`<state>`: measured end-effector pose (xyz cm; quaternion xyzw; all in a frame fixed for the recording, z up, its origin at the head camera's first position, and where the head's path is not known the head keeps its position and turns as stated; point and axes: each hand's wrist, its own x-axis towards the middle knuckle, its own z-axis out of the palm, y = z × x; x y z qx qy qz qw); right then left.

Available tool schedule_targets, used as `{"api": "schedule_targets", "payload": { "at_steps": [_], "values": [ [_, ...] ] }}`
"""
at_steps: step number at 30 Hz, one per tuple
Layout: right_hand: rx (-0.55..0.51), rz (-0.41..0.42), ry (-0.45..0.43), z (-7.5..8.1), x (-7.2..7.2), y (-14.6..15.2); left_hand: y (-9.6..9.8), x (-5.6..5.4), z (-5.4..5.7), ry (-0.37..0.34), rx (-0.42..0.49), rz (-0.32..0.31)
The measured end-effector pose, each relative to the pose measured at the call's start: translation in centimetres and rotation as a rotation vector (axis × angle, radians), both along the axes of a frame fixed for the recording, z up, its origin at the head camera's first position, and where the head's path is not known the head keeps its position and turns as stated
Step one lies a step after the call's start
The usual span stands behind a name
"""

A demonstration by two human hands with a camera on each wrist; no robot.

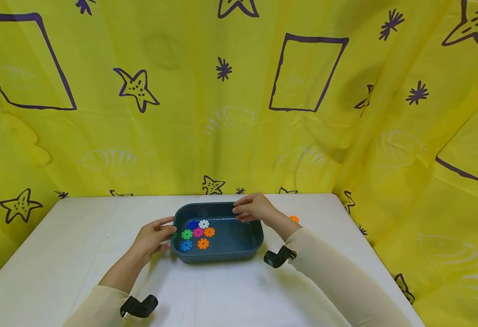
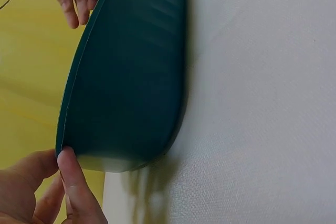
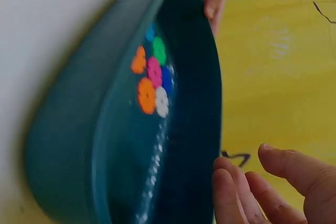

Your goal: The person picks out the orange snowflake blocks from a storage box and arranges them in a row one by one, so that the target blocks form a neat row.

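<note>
A dark teal plastic basin sits on the white table, with several notched plastic discs inside: green, pink, white, orange and blue ones gathered toward its left half. At the left end, my left hand pinches the rim between thumb and fingers; the left wrist view shows the thumb against the outer wall. My right hand is over the back right rim. Its fingers are right at the rim, the thumb held apart, and nothing shows in its grasp.
Another orange disc lies on the white table to the right of the basin, partly behind the right wrist. A yellow curtain with star and fish drawings hangs along the table's back and sides. Black wrist mounts sit on both sleeves.
</note>
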<state>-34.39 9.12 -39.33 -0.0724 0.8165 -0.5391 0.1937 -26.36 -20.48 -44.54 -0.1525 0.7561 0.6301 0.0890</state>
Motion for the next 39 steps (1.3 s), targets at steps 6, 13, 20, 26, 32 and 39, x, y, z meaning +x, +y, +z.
{"api": "schedule_targets", "payload": {
  "at_steps": [6,13,20,26,32,39],
  "values": [
    [0.004,0.038,-0.010,-1.3,0.3,-1.8,0.2,-0.1,0.0,-0.005,-0.001,0.004],
    [0.027,0.057,-0.005,-3.1,-0.1,-3.4,0.1,-0.1,0.0,-0.007,-0.013,0.008],
    [0.054,0.046,0.000,-3.9,-0.1,-4.6,0.3,0.0,0.0,-0.013,-0.010,0.012],
    [0.097,0.030,0.018,-4.5,-0.1,-5.3,0.2,0.0,0.0,-0.010,0.000,0.015],
    [0.135,0.015,0.040,-5.3,-0.2,-6.0,0.2,0.1,0.0,-0.013,0.001,0.012],
    [0.216,-0.007,0.114,-5.9,-0.3,-6.8,0.2,0.1,0.0,-0.016,0.006,0.011]
  ]
}}
